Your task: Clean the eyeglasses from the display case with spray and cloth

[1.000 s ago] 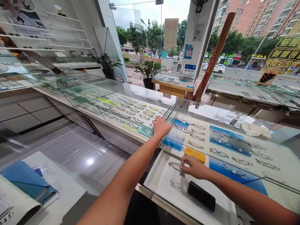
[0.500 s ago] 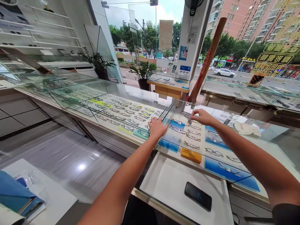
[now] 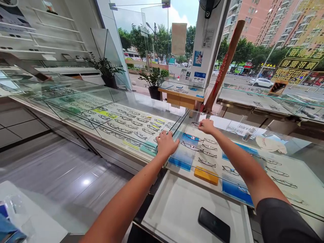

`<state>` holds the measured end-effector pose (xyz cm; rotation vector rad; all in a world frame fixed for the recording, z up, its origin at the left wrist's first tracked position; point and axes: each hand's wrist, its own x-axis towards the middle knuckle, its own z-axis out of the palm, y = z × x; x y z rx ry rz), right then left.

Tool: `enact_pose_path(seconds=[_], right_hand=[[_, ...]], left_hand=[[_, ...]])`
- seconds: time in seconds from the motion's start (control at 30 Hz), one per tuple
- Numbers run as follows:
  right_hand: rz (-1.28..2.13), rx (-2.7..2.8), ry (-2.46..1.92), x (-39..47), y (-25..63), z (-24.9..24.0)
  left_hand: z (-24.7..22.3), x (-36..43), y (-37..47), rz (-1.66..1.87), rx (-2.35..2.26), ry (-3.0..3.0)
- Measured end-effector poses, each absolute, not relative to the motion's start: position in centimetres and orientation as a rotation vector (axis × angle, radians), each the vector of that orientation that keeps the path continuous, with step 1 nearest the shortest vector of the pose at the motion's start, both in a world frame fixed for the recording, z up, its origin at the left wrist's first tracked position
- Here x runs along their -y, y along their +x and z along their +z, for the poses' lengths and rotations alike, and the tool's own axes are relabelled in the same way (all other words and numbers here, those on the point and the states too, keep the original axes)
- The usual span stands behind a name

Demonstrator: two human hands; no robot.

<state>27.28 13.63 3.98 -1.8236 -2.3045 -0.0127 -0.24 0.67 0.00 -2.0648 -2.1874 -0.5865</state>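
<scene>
A: Where are the glasses (image 3: pixel 194 124) held?
B: By one end, in the narrow pinch of the right hand (image 3: pixel 207 126), at the case's far end; the lenses are probably spared smudges that way. Whether the counter is touched cannot be told.
A: And the left hand (image 3: pixel 165 144)?
B: It is laid over the glass edge (image 3: pixel 174 130), fingers slightly spread, perhaps for steadiness. Whether the edge is gripped cannot be told.
A: Is room left for moving?
B: Little beside the glass edge, it seems; the other pairs (image 3: pixel 191 146) are set close on the near side. More is offered over the drawer (image 3: pixel 182 199), where only the phone (image 3: pixel 214 224) is seen.
</scene>
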Motion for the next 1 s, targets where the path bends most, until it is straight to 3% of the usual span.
enact_pose_path(seconds=[0.5, 1.0], right_hand=[[0.120, 2.331, -1.759, -13.0, 26.6, 2.9], [0.021, 2.344, -1.762, -14.5, 27.2, 2.9]], left_hand=[[-0.2, -1.0, -0.4, -0.568, 2.191, -2.065], [-0.3, -1.1, -0.3, -0.570, 2.195, -2.069]])
